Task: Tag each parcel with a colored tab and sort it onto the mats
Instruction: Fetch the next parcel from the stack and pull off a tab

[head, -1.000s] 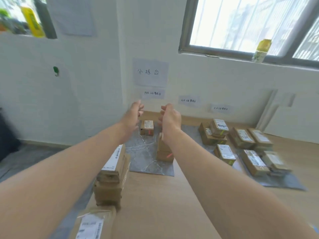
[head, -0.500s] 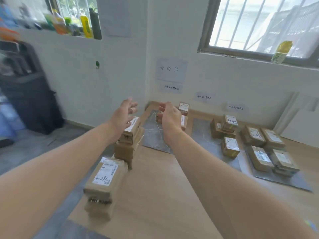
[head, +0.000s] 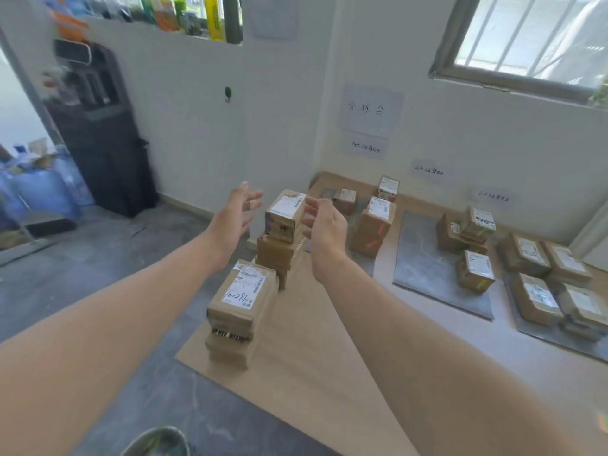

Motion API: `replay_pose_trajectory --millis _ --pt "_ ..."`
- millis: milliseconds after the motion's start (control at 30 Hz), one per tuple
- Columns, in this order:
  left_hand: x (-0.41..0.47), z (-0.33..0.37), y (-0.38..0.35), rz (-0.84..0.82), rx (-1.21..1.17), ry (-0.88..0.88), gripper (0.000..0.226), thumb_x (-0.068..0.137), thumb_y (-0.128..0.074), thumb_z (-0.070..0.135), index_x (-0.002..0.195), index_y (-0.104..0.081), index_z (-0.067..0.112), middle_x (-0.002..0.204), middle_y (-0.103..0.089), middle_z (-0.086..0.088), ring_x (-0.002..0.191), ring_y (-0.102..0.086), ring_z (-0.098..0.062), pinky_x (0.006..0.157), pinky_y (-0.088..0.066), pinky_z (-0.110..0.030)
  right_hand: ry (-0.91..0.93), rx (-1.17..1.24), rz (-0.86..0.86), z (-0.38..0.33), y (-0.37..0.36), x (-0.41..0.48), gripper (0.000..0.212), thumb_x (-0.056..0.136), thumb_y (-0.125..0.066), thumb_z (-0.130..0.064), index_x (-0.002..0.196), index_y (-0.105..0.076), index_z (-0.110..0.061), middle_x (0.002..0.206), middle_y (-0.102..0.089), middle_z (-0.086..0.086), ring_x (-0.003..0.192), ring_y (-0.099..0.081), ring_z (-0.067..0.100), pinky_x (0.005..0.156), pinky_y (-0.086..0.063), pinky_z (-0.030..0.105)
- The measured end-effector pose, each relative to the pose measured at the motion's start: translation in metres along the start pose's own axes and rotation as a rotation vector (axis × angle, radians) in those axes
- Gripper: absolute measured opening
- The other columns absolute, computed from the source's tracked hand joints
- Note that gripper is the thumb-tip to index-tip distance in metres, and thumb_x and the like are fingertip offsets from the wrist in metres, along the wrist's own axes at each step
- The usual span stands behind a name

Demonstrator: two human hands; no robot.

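On floor, brown board (head: 329, 373); along right, grey mats (head: 424, 268) with sorted parcels (head: 526, 255). At board's left edge, tall stack (head: 276, 255); top parcel (head: 284, 215) between both hands. Best to squeeze both sides evenly, lift straight up, avoid knocking stack. On left hand (head: 235, 218) and right hand (head: 324, 225), fingers (head: 251, 201) loose, half curled, holding nothing.

Parcels (head: 285, 214) matt brown cardboard, white paper labels; mats (head: 434, 268) grey marbled; floor sheet (head: 316, 357) smooth tan
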State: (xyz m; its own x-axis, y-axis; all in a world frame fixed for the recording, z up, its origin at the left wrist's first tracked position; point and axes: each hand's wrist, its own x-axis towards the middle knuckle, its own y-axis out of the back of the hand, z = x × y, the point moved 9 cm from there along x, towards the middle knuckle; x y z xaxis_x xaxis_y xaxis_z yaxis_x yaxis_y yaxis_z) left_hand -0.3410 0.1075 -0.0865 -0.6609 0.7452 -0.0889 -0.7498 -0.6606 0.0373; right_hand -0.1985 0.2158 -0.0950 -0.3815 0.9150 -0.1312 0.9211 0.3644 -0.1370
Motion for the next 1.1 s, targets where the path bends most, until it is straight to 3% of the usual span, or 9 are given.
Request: replay_pose_trajectory --millis 67,200,400,533,700,867,1000,1033,1100 --pt "0.004 -0.02 0.014 0.005 -0.009 0.025 0.056 0.106 -0.02 0.05 0.144 -0.05 0.022 0.155 -0.043 -0.006 0.146 -0.033 -0.028 0.12 -0.022 -0.04 -0.019 0.0 0.01 0.022 -0.013 0.002 0.028 0.103 -0.044 -0.027 0.102 -0.072 -0.023 0.113 -0.071 -0.004 0.111 -0.065 0.018 0.102 -0.052 0.039" --pt "0.022 -0.059 0.042 0.02 -0.026 0.1 0.055 0.106 -0.022 0.049 0.144 -0.051 0.021 0.152 -0.047 -0.005 0.144 -0.037 -0.026 0.122 -0.023 -0.04 -0.081 -0.033 0.015 0.065 -0.033 0.006 0.028 0.104 -0.044 -0.028 0.101 -0.072 -0.024 0.108 -0.071 -0.004 0.101 -0.065 0.015 0.079 -0.052 0.027" --pt "0.047 -0.115 0.067 0.004 -0.041 0.199 0.053 0.104 -0.027 0.051 0.139 -0.057 0.023 0.148 -0.051 -0.004 0.143 -0.039 -0.026 0.121 -0.025 -0.043 -0.179 -0.098 0.052 0.13 -0.041 0.02 0.03 0.104 -0.044 -0.029 0.111 -0.071 -0.019 0.112 -0.069 -0.003 0.104 -0.063 0.015 0.092 -0.052 0.032" --pt "0.057 -0.152 0.074 -0.014 -0.051 0.257 0.053 0.105 -0.027 0.05 0.14 -0.055 0.021 0.151 -0.048 -0.007 0.143 -0.038 -0.024 0.12 -0.025 -0.041 -0.25 -0.182 0.08 0.167 -0.044 0.019 0.02 0.101 -0.045 -0.031 0.099 -0.061 -0.02 0.081 -0.053 -0.007 0.075 -0.047 0.013 0.068 -0.04 0.028" --pt "0.057 -0.198 0.083 0.009 -0.054 0.32 0.053 0.106 -0.028 0.047 0.144 -0.051 0.018 0.155 -0.043 -0.008 0.146 -0.034 -0.02 0.12 -0.021 -0.038 -0.388 -0.275 0.081 0.214 -0.046 0.013 0.023 0.1 -0.041 -0.03 0.089 -0.057 -0.018 0.076 -0.055 -0.006 0.068 -0.045 0.013 0.063 -0.037 0.029" --pt "0.055 -0.231 0.084 -0.048 -0.017 0.413 0.057 0.105 -0.03 0.047 0.15 -0.041 0.014 0.15 -0.045 0.002 0.137 -0.044 -0.016 0.114 -0.03 -0.032 -0.433 -0.293 0.051 0.249 -0.065 0.01 0.039 0.098 -0.037 -0.038 0.105 -0.068 -0.016 0.1 -0.074 -0.002 0.08 -0.062 0.013 0.068 -0.045 0.029" --pt "0.053 -0.246 0.08 -0.079 -0.027 0.466 0.043 0.105 -0.032 0.047 0.101 -0.067 0.023 0.107 -0.069 0.007 0.101 -0.061 -0.008 0.091 -0.046 -0.027 -0.401 -0.314 0.084 0.254 -0.069 0.008 0.032 0.101 -0.039 -0.04 0.105 -0.064 -0.022 0.101 -0.07 -0.005 0.088 -0.062 0.014 0.073 -0.045 0.03" --pt "0.052 -0.247 0.082 -0.084 -0.019 0.467 0.043 0.104 -0.033 0.049 0.1 -0.068 0.023 0.106 -0.07 0.005 0.102 -0.062 -0.009 0.094 -0.046 -0.028 -0.393 -0.312 0.091 0.255 -0.069 0.008 0.028 0.102 -0.039 -0.039 0.103 -0.062 -0.024 0.099 -0.069 -0.006 0.085 -0.06 0.012 0.07 -0.043 0.029" --pt "0.052 -0.245 0.086 -0.099 -0.003 0.45 0.054 0.101 -0.035 0.054 0.124 -0.066 0.016 0.123 -0.068 0.0 0.115 -0.06 -0.013 0.108 -0.043 -0.035 -0.395 -0.31 0.107 0.257 -0.068 0.008 0.024 0.102 -0.039 -0.038 0.1 -0.06 -0.026 0.095 -0.067 -0.007 0.081 -0.058 0.01 0.065 -0.04 0.027"
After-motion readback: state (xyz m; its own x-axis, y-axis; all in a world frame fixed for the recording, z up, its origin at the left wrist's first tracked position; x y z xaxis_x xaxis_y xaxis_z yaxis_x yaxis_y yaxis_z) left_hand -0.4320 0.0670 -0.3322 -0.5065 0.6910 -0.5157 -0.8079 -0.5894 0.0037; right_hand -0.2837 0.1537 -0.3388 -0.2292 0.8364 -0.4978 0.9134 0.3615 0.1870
